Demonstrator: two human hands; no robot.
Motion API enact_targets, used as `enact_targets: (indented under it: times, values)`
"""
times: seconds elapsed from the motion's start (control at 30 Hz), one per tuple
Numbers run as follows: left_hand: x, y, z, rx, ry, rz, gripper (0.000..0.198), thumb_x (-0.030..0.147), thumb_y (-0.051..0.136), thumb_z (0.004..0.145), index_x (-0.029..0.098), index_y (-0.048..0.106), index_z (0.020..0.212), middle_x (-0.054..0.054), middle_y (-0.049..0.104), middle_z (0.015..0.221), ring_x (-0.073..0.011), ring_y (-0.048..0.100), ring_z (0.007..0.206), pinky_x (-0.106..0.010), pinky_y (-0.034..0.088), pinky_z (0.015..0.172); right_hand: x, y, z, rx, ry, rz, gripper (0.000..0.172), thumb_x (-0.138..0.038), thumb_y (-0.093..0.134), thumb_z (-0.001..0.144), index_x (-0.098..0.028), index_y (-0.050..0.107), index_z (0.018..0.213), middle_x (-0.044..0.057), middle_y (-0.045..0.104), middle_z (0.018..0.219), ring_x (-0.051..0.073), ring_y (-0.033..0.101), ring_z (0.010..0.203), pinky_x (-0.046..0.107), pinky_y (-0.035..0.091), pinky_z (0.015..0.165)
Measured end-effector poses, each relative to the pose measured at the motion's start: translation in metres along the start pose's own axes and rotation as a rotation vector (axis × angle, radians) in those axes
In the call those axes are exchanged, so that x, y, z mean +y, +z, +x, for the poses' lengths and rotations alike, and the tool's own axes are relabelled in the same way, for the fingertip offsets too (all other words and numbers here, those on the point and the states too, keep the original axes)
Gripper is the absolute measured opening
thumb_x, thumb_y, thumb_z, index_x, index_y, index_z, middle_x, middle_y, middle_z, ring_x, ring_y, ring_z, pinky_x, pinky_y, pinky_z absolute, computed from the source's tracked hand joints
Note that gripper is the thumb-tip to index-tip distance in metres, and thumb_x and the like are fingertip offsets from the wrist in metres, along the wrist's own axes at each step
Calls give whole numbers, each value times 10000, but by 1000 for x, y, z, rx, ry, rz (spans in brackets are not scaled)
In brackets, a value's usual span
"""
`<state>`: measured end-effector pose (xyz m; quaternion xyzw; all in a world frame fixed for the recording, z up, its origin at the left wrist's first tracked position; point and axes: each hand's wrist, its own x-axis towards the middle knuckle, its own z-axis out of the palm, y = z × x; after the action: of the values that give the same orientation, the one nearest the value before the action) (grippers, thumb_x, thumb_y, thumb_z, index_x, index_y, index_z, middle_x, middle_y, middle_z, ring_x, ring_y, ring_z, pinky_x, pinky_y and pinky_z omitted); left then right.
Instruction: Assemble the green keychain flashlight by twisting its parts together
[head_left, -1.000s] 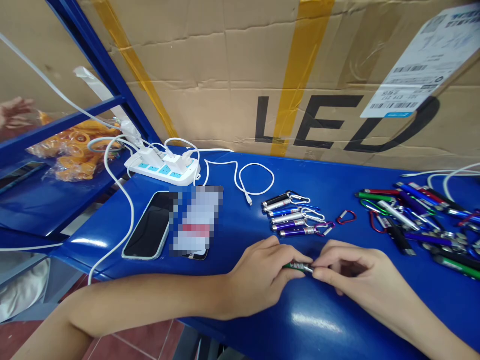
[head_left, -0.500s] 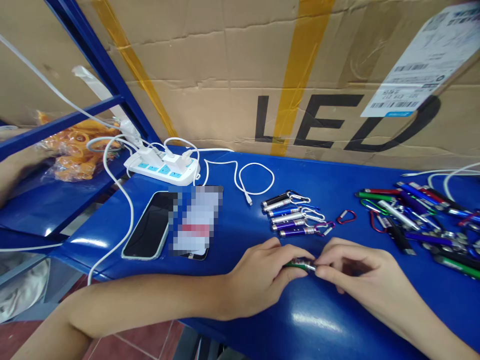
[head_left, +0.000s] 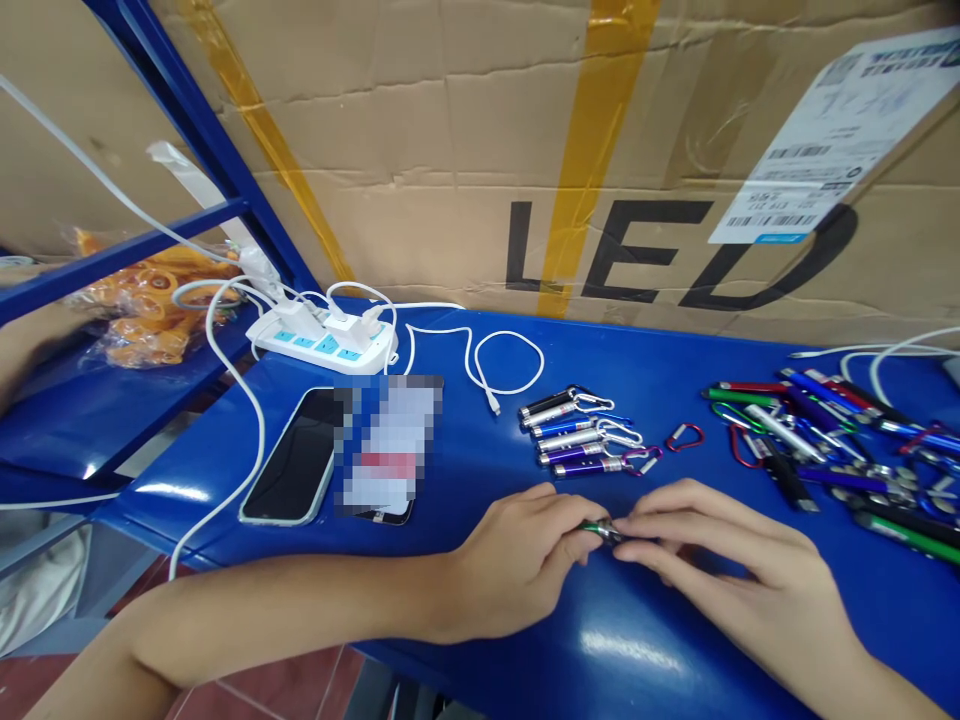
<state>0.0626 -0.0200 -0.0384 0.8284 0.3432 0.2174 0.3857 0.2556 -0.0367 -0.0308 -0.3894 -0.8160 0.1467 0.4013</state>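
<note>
My left hand point(head_left: 517, 550) pinches a small green mini flashlight point(head_left: 598, 528) between thumb and fingers, most of its barrel hidden in the grip. At the flashlight's silvery end, my right hand point(head_left: 739, 565) closes thumb and fingertips; what exactly they pinch there is too small to make out. Just beyond the hands lies a row of mini flashlights point(head_left: 574, 430) in black, silver, blue and purple, with carabiner clips on their ends. A loose red carabiner point(head_left: 685, 437) rests to the right of that row.
A pile of mini flashlights and parts point(head_left: 825, 440) spreads at the right. On the left are a phone point(head_left: 292, 455), a second phone point(head_left: 390, 450) and a power strip point(head_left: 322, 345) with white cables. A large cardboard box point(head_left: 450, 150) stands behind. Another person's arm point(head_left: 37, 345) reaches toward bagged orange items point(head_left: 154, 310).
The green flashlight has tilted slightly and less of its barrel shows. My right hand's fingers have straightened and shifted a little left. The whole view has moved slightly.
</note>
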Motion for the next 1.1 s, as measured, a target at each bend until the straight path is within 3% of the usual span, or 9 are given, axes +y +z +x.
enact_targets:
  times: [0.1, 0.27, 0.5, 0.7, 0.9, 1.1]
  values:
    - [2, -1, 1, 3, -43, -70, 241, 222, 307, 920, 198, 537, 854, 37, 577, 794, -82, 473, 769, -179, 354, 742, 1, -2, -1, 5, -71, -92, 118, -176, 628, 776, -206, 633, 890, 15, 600, 830, 77, 605, 682, 146, 508, 620]
    - [3, -4, 1, 14, -112, -174, 261, 229, 312, 920, 194, 512, 757, 48, 541, 772, -66, 488, 789, -167, 351, 753, 2, -4, -2, 0, -91, -141, 224, -178, 627, 778, -208, 593, 997, 15, 600, 870, 70, 607, 701, 130, 504, 628]
    - [5, -3, 2, 31, -139, -196, 266, 240, 320, 917, 187, 510, 739, 45, 542, 758, -68, 494, 789, -172, 345, 757, 6, -5, 1, -22, -113, -143, 253, -172, 607, 788, -191, 610, 1041, 29, 614, 890, 85, 618, 723, 136, 512, 621]
    - [3, 0, 1, 50, -122, -210, 256, 267, 321, 921, 197, 526, 784, 52, 557, 733, -62, 491, 752, -173, 336, 739, 6, -8, 3, -71, -216, -173, 212, -137, 524, 842, -173, 618, 1029, 49, 612, 893, 75, 609, 674, 142, 494, 559]
    - [3, 0, 2, 57, -150, -203, 305, 282, 315, 921, 178, 512, 712, 51, 541, 734, -57, 487, 733, -176, 332, 717, 4, -11, 4, -14, -228, -201, 188, -142, 543, 836, -167, 617, 1007, 51, 619, 881, 78, 603, 673, 157, 484, 550]
    - [4, -2, 2, 35, -147, -189, 270, 282, 322, 918, 183, 552, 820, 36, 567, 718, -74, 507, 731, -192, 349, 743, 3, -14, 6, -70, -243, -202, 231, -82, 489, 847, -170, 630, 1008, 43, 611, 878, 46, 589, 622, 137, 466, 533]
